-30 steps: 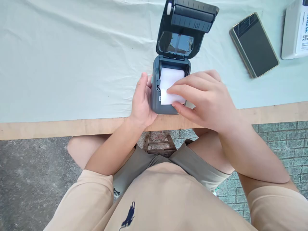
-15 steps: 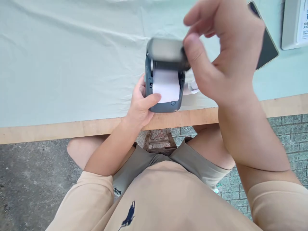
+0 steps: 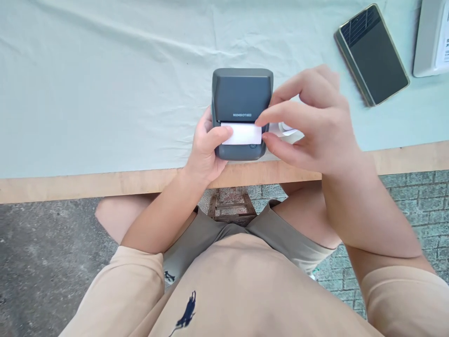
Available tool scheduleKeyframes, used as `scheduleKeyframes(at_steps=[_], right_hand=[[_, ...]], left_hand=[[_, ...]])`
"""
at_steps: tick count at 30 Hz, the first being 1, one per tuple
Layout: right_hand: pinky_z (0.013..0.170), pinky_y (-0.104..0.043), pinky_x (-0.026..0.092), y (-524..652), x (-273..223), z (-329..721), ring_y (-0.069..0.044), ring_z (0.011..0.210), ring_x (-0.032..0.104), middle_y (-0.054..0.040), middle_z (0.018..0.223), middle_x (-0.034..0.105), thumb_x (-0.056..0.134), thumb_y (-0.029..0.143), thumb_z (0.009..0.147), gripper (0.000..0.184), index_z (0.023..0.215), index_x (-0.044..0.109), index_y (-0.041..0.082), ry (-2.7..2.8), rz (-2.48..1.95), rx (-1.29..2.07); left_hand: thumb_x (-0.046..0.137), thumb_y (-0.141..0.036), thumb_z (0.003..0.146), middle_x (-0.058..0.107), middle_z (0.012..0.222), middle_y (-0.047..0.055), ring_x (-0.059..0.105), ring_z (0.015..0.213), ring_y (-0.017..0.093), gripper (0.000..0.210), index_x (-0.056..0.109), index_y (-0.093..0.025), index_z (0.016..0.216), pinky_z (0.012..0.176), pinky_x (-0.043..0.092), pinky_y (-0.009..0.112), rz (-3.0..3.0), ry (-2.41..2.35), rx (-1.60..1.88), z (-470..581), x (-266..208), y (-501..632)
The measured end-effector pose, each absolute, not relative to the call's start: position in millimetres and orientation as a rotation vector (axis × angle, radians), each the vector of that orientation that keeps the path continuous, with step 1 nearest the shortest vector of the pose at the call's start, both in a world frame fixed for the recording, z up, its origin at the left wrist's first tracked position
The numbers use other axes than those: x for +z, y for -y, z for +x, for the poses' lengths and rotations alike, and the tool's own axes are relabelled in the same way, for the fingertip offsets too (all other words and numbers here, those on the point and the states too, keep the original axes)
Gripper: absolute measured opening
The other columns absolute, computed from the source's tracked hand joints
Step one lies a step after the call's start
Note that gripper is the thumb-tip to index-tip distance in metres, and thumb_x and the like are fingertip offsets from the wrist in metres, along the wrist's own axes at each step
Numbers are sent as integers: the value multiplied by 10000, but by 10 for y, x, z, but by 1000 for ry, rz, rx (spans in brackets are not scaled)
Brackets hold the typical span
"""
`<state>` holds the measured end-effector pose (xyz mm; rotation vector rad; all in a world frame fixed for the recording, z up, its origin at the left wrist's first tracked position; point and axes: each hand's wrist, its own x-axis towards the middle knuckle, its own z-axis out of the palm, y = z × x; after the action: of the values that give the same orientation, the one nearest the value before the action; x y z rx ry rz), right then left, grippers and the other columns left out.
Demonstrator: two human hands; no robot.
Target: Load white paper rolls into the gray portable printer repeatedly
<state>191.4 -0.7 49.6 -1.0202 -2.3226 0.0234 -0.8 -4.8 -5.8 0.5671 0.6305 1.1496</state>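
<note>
A dark grey label printer is held over the table's front edge with its lid down. White label paper comes out of the slot below the lid and lies over the front of the case. My left hand grips the printer from the left, its thumb pressing on the paper. At the printer's right side is my right hand, fingers curved and apart. Its index fingertip is by the lid's lower right corner and its thumb is near the paper's right edge. Nothing shows between them.
A smartphone lies on the cloth at the upper right. Beyond it a pale grey box-like thing with a printed label is cut by the frame edge. A whitish curled piece lies behind my right hand. The table's wooden edge runs across.
The printer's lid has swung down from raised to closed over the paper roll space. My right hand has come down from above to the printer's right side. My left hand keeps its grip.
</note>
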Motion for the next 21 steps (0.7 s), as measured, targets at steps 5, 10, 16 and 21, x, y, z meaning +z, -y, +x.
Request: scheduleKeyframes(at_steps=[5, 10, 16, 21], right_hand=[[840, -448, 482, -4, 512, 1933, -226, 935, 640, -33, 1016, 675, 620, 267, 907, 85, 880, 699, 282, 2335, -929, 133], [931, -409, 538, -133, 587, 1923, -237, 1083, 668, -123, 1131, 707, 581, 341, 947, 239, 1115, 679, 202, 2170, -1080, 163], [1054, -496, 436, -142, 629, 1836, -282, 1162, 659, -55, 1213, 711, 584, 527, 932, 413, 1247, 619, 263, 2257, -1439, 358], [1073, -453, 411, -124, 644, 1841, -222, 1007, 680, -41, 1213, 704, 599, 522, 918, 420, 1240, 604, 252, 2280, -1439, 419]], left_hand=[[785, -296, 825, 734, 1021, 29, 688, 1242, 298, 308, 642, -212, 1084, 955, 637, 382, 598, -672, 1141, -5, -59, 71], [841, -244, 750, 735, 1043, 18, 671, 1271, 312, 378, 649, -224, 1076, 935, 640, 365, 660, -706, 1123, -24, -80, 93], [839, -462, 764, 731, 1108, 58, 654, 1288, 339, 473, 623, -249, 1128, 907, 640, 382, 670, -719, 1062, -27, -40, 93], [720, -445, 884, 701, 1029, 57, 733, 1061, 283, 334, 626, -220, 1112, 705, 627, 328, 676, -702, 1055, -7, -25, 85]])
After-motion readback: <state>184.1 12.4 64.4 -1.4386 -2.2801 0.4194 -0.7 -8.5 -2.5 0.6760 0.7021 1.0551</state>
